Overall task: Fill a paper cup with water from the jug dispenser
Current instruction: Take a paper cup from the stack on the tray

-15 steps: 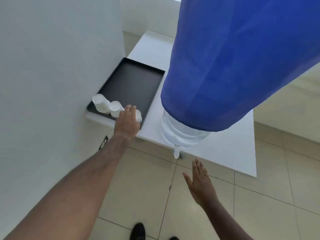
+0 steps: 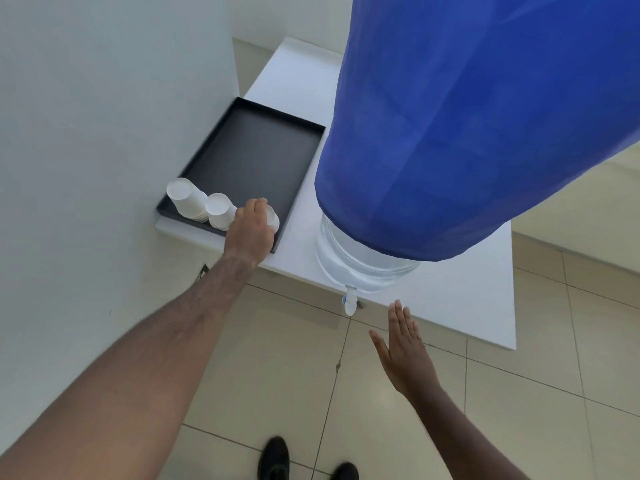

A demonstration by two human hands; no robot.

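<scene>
I counted three stacks of paper cups (image 2: 194,202), one black tray (image 2: 256,147), one blue-covered water jug (image 2: 450,133) with one tap (image 2: 350,302), one white table (image 2: 467,306), two hands, two shoes (image 2: 273,459).

There was only one view, from the person's head. It looked steeply down and forward, very near the blue-covered jug (image 2: 467,133), with the floor (image 2: 519,393) far under the jug.

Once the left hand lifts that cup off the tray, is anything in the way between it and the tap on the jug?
Nothing visible. The left hand covers the paper cup at the black tray's near corner. Toward the tap there is only bare white table edge and open air; the right hand hovers open beyond the tap.
</scene>
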